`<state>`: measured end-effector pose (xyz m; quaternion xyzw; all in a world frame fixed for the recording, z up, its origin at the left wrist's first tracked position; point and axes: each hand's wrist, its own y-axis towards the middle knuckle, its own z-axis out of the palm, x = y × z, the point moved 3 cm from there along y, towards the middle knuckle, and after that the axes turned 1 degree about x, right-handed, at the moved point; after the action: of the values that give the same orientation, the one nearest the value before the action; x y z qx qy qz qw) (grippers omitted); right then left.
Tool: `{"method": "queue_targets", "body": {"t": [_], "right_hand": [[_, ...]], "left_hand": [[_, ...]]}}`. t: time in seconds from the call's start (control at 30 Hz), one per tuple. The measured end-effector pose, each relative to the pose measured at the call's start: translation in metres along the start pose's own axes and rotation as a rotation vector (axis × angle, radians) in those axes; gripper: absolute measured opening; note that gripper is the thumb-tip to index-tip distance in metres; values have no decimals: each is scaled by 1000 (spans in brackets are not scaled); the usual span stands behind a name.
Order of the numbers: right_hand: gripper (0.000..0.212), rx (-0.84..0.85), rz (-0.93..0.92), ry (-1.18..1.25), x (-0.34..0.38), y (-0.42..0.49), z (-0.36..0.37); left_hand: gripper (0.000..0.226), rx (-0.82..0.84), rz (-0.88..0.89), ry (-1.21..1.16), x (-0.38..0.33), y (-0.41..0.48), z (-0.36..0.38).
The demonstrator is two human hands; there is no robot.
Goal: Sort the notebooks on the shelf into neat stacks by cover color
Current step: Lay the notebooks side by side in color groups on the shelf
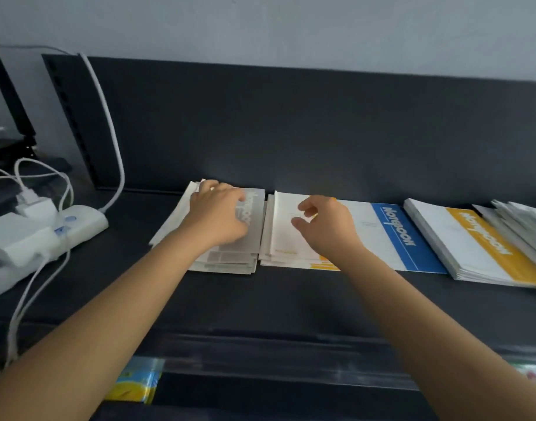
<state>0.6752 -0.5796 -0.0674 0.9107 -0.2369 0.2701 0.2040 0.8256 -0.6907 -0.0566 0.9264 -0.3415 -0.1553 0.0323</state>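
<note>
Well, the dark shelf (291,299) takes most of my view, with its dark back panel (291,126) standing behind it. Along the back of the shelf the notebooks lie in a row. At the right is a thick stack with yellow covers (479,250), and just beside it, at the far right edge, a looser pile of grey ones (521,220), fanned out and not tidy. Left of the yellow stack lies a blue notebook (406,235), flat, and its left part goes under the middle pile (282,232). This pile has a white cover on top and a bit of yellow shows at its front edge. Next to it, almost touching, is the grey stack (230,256), with its lower notebooks a little out of line.

At the far left of the shelf sits a white power strip (84,223) with chargers plugged in, and a white cable (109,123) goes up from it along the panel.

My left hand (218,214) lies palm down on the grey stack — the fingers are stretched out and press on the top cover, gripping nothing. My right hand (324,226) is over the middle pile, fingers loosely bent, thumb apart from them, holding nothing — the picture is blurred there, so I cannot tell if the tips touch the white cover.
</note>
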Motion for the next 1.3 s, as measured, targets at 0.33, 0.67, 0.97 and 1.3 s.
{"method": "queue_targets", "body": {"t": [0.33, 0.67, 0.97, 1.3], "right_hand": [[45, -131, 269, -305, -148, -23, -138], [60, 57, 353, -540, -231, -35, -169], [55, 84, 169, -448, -224, -26, -153], [57, 46, 83, -375, -211, -28, -141]], "left_hand": [[55, 36, 298, -9, -179, 9, 51], [47, 192, 303, -26, -300, 10, 112], [56, 97, 144, -180, -289, 5, 105], [64, 40, 12, -539, -269, 14, 103]]}}
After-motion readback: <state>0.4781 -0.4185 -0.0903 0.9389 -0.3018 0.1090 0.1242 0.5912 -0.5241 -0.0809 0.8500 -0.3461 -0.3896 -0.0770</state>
